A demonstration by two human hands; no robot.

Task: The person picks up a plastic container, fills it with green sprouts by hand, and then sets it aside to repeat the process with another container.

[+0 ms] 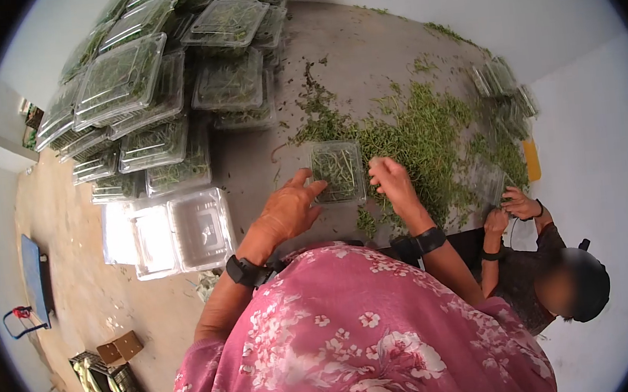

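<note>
I count, per insp.: main stack of filled clear boxes (118,75), 10+, overlapped, exact qty unclear; filled box before me (337,173), 1; far-end boxes (499,75), min. 3; my wristbands (243,271), 2; co-worker (523,282), 1; blue trolley (33,276), 1; black crate (128,391), 1; cardboard box (120,348), 1.

On the floor (62,218) to your left, you have a blue trolley (33,276) and a cardboard box (120,349) just beside a black crate (129,390) holding what may be pale cloth (91,383).
</note>
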